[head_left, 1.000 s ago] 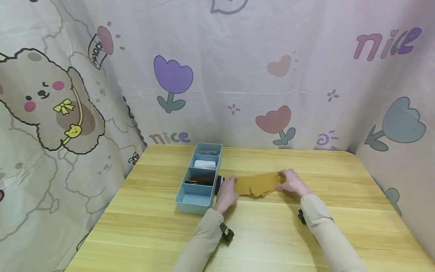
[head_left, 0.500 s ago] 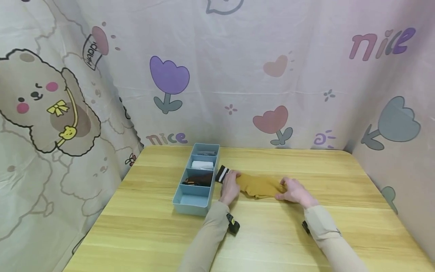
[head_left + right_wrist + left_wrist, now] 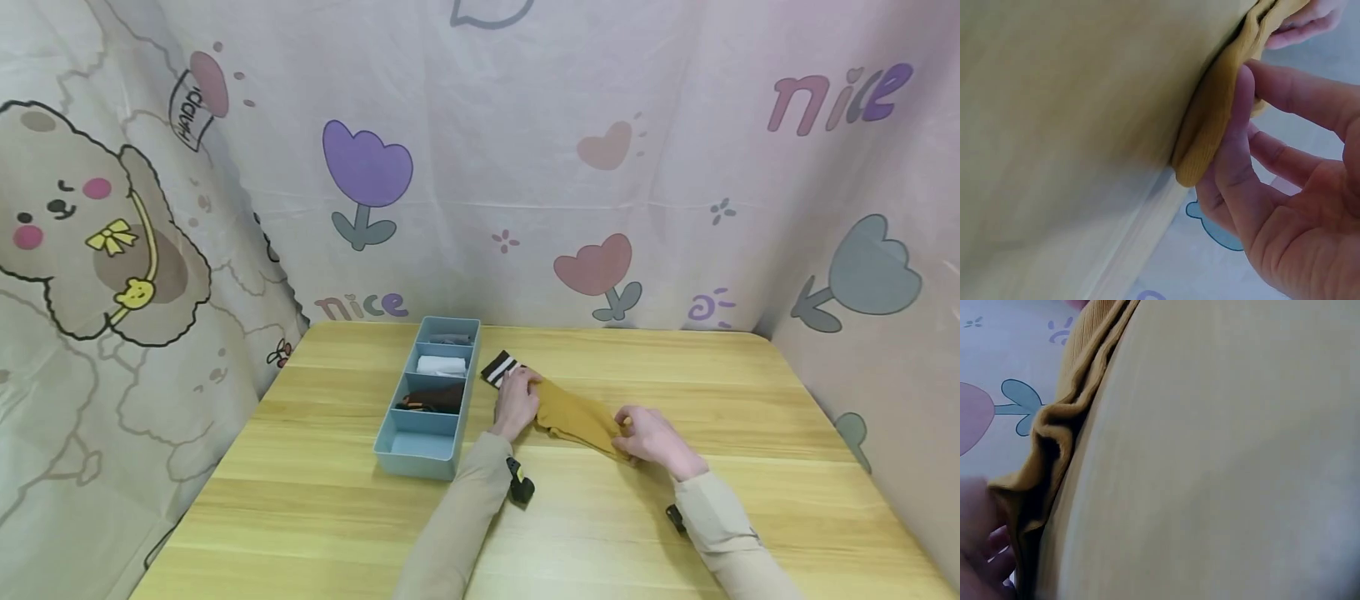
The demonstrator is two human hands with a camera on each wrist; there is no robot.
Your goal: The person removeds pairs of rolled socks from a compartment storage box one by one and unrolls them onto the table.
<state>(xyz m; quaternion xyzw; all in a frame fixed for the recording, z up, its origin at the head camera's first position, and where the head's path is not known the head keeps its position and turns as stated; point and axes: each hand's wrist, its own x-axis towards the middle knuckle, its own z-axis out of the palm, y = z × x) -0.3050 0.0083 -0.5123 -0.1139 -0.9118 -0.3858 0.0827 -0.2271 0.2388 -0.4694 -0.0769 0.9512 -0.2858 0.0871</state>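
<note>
A mustard-yellow sock (image 3: 576, 417) with a brown-and-white striped cuff (image 3: 498, 367) lies slantwise on the table, its toe end nearer me on the right. My left hand (image 3: 517, 402) holds it just below the cuff; in the left wrist view that hand (image 3: 982, 531) is partly cut off at the edge, beside the sock's ruffled folds (image 3: 1054, 434). At the other end my right hand (image 3: 654, 437) pinches the sock's edge. The right wrist view shows the thumb and a finger of this hand (image 3: 1291, 181) meeting on the yellow knit (image 3: 1210, 119).
Left of the sock stands a blue-grey divided box (image 3: 415, 467). Its compartments hold a grey item (image 3: 450, 339), a white roll (image 3: 441, 366) and dark brown socks (image 3: 435, 398); the nearest compartment is bare. A patterned curtain (image 3: 465, 250) hangs behind the wooden table (image 3: 300, 500).
The sock has turned from nearly level to slanting: the cuff end has moved away from me, the toe end nearer. Both hands have moved along with it, still holding on.
</note>
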